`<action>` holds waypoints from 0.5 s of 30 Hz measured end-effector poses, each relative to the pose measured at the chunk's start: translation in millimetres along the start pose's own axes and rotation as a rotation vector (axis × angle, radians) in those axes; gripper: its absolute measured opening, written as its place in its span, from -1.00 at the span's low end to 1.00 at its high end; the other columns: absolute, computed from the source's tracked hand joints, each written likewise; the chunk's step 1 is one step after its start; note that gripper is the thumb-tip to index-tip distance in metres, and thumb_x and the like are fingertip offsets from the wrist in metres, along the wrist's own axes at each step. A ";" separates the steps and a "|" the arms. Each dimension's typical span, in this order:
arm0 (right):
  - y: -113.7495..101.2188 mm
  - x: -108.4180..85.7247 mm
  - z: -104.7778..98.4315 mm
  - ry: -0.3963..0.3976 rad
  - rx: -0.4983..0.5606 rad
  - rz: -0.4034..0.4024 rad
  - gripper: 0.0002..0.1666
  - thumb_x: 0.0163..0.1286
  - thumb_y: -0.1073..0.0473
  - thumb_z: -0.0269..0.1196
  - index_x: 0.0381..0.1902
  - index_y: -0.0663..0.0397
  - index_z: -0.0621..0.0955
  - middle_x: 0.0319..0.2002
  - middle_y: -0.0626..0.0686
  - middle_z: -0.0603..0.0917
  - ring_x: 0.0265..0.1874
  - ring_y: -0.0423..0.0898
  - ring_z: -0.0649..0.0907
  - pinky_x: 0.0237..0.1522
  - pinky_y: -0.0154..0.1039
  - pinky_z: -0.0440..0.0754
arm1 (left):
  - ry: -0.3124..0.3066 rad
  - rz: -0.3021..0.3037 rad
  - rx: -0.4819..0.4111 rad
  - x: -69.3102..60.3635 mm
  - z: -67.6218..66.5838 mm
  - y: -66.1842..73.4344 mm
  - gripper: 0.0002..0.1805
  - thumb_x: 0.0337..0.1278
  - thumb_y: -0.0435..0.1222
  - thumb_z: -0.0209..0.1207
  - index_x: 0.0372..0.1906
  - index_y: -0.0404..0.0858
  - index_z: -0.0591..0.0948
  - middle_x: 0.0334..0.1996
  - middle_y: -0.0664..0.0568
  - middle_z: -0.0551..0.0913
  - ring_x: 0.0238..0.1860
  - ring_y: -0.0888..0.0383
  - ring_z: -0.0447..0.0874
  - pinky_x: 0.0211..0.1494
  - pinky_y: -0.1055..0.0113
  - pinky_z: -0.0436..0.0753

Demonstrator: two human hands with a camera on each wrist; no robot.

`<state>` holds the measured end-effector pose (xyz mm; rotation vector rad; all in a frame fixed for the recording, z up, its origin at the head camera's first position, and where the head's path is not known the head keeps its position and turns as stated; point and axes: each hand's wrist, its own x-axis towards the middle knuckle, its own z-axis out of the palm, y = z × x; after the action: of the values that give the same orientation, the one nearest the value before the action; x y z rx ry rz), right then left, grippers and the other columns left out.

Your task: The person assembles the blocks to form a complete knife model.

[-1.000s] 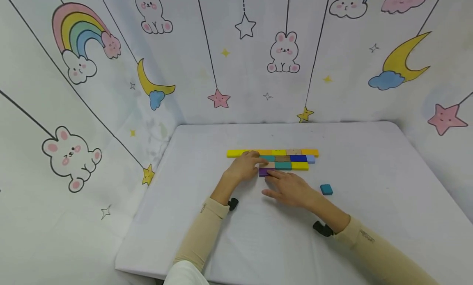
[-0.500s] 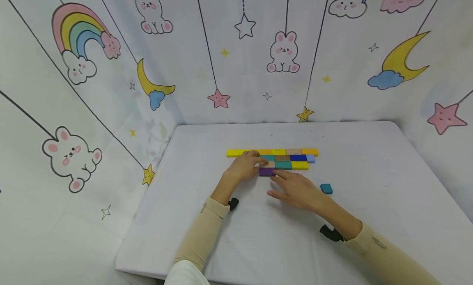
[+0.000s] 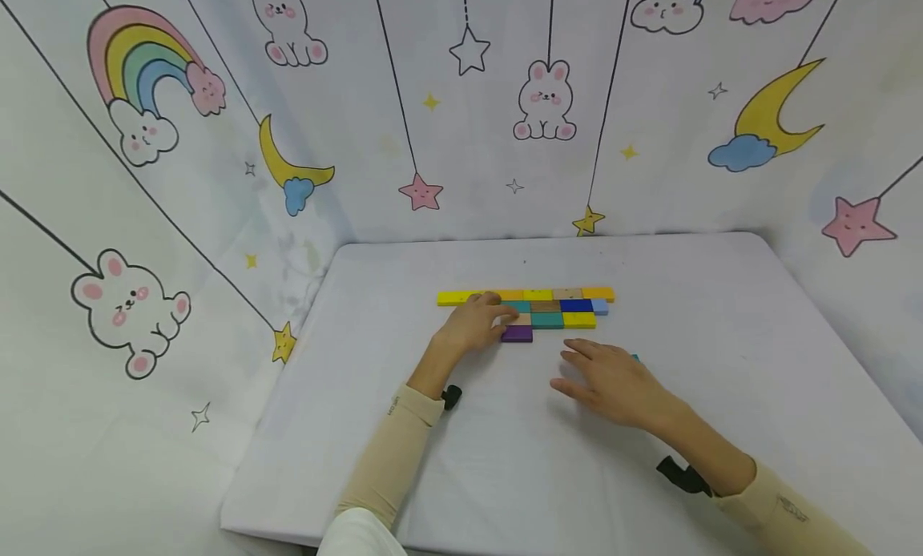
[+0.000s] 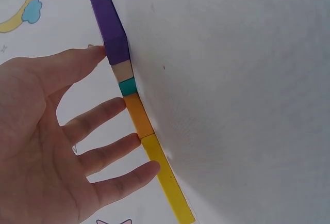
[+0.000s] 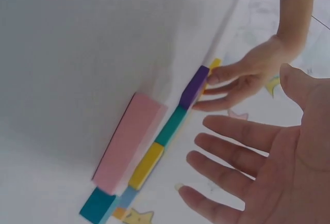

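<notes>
Flat coloured blocks lie in rows on the white table. My left hand rests at the left of the rows, fingers spread. In the left wrist view its thumb tip touches the end of a purple block, and other fingertips lie at an orange block and a yellow block. My right hand hovers right of the purple block, fingers spread and holding nothing. Beyond its fingertips, in the right wrist view, are a pink block and a teal block. The pink one is hidden in the head view.
The back row ends in an orange-yellow block. In front of it stand a dark blue block, a light blue block, a green block and a yellow block. A printed wall cloth rises behind the table.
My right hand has drawn back from the purple block toward the right and now covers most of the loose teal block. My left hand stays at the rows. The head view has shifted slightly.
</notes>
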<state>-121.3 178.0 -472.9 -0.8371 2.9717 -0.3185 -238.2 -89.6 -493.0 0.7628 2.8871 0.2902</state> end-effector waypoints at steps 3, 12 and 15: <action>6.2 -8.3 -2.8 0.011 -0.008 0.007 -0.15 0.55 -0.43 0.06 0.35 0.17 0.61 0.42 0.24 0.52 0.40 0.24 0.51 0.35 0.29 0.49 | -0.003 0.005 -0.001 -0.7 -0.8 0.0 -0.59 0.56 -0.11 0.13 0.39 0.17 0.60 0.50 -0.07 0.39 0.51 -0.15 0.30 0.48 -0.07 0.47; 26.4 -33.4 -3.7 0.062 0.011 0.043 -0.17 0.55 -0.38 0.11 0.31 0.23 0.63 0.40 0.26 0.54 0.36 0.26 0.54 0.31 0.28 0.52 | 0.007 0.023 0.021 0.5 1.2 -1.0 -0.60 0.56 -0.12 0.13 0.38 0.18 0.60 0.49 -0.07 0.41 0.49 -0.15 0.33 0.45 -0.09 0.49; 31.8 -40.7 -6.1 0.070 0.018 0.061 -0.18 0.55 -0.36 0.13 0.31 0.27 0.62 0.39 0.27 0.54 0.35 0.28 0.55 0.31 0.29 0.52 | 0.009 0.018 0.035 1.0 1.3 -2.1 -0.60 0.55 -0.11 0.13 0.38 0.19 0.60 0.49 -0.07 0.41 0.49 -0.15 0.33 0.45 -0.14 0.47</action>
<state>-103.4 226.8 -474.2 -0.7474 3.0464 -0.3795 -239.8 -90.8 -494.7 0.7960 2.9022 0.2459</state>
